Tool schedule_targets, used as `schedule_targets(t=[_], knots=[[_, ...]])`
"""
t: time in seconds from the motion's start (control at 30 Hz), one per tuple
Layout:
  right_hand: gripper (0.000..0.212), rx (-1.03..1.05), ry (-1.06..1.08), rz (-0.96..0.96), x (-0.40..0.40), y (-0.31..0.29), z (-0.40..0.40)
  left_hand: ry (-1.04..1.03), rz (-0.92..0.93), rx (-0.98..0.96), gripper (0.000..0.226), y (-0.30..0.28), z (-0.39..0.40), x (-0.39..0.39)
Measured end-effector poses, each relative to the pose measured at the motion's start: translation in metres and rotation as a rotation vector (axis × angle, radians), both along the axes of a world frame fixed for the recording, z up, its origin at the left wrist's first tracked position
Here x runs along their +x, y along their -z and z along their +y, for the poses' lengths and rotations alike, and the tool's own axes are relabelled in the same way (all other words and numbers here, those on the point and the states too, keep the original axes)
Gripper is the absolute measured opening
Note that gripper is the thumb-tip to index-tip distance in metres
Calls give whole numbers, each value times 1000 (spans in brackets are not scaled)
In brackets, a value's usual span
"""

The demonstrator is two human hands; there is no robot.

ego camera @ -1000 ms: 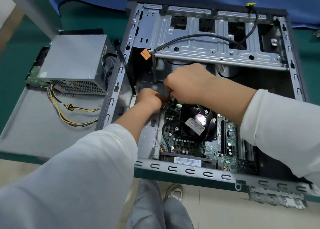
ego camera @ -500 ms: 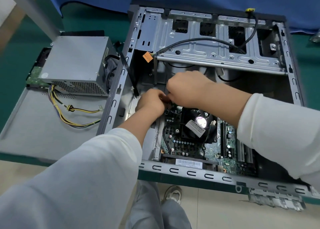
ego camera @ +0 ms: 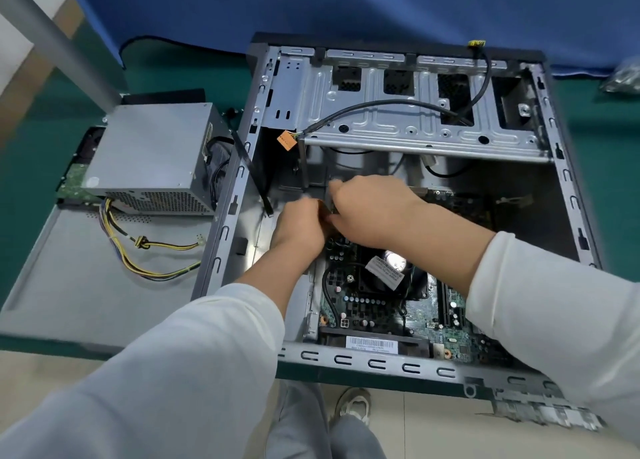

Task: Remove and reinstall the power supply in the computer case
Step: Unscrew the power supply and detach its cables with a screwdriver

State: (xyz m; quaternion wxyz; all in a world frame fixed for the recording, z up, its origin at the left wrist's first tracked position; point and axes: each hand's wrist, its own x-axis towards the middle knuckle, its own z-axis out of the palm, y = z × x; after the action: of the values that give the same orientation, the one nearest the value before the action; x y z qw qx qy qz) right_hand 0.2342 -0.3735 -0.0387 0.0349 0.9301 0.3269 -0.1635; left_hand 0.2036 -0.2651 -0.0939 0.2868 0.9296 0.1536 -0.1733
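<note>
PSU is out: one power supply sits left of the computer case, outside it, on the removed side panel lying on the counter. Its one loom of yellow/black cables trails loose over the panel, plug ends not connected to anything visible.

Both hands are inside the case, at the far-left corner of the motherboard, just beyond the CPU fan. Left hand and right hand touch each other, fingers curled down toward the board. Whatever the grip closes on is hidden under the knuckles and motion-blurred, so can't tell what either one pinches, likely a connector or cable.

Handling guess: PSU is a rigid steel box, probably heavy, sharp-ish edges. Take it by the two solid side faces, not the perforated vent face, not the cables. Cables are soft and will snag on case rails; gather first.

Count: one PSU, one case, one side panel, one motherboard, two hands. One orange connector dangles at the case's drive cage.
</note>
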Motion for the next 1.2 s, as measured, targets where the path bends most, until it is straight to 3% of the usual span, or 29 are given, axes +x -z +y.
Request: schedule_targets(t=[0.1,0.2,0.27,0.37,0.57,0.8,0.93,1.07,1.2], knots=[[14,-46,27,-32,-1,-1,4,-8,-19,-71,7,-3,0,-1],[11,28,53,1,-2,-2,5,-35,-16,-21,30,-4,0,-3],[6,128,92,11,-2,-2,4,-44,-38,19,30,-4,-1,-3],[9,379,273,92,-6,-6,-5,-67,-79,8,16,-10,-2,-5],[7,1019,699,336,-31,-31,-30,-185,-299,-278,14,-46,-6,-7],[7,1511,891,621,-32,-69,-45,7,-412,-435,22,-104,4,-7],[17,1643,901,731,-8,-83,-27,75,-485,-443,16,-126,30,10],[22,1676,875,754,27,-85,2,-17,-531,-453,16,-127,74,42],[11,1482,736,513,69,-72,40,-113,-584,-372,15,-115,138,82]])
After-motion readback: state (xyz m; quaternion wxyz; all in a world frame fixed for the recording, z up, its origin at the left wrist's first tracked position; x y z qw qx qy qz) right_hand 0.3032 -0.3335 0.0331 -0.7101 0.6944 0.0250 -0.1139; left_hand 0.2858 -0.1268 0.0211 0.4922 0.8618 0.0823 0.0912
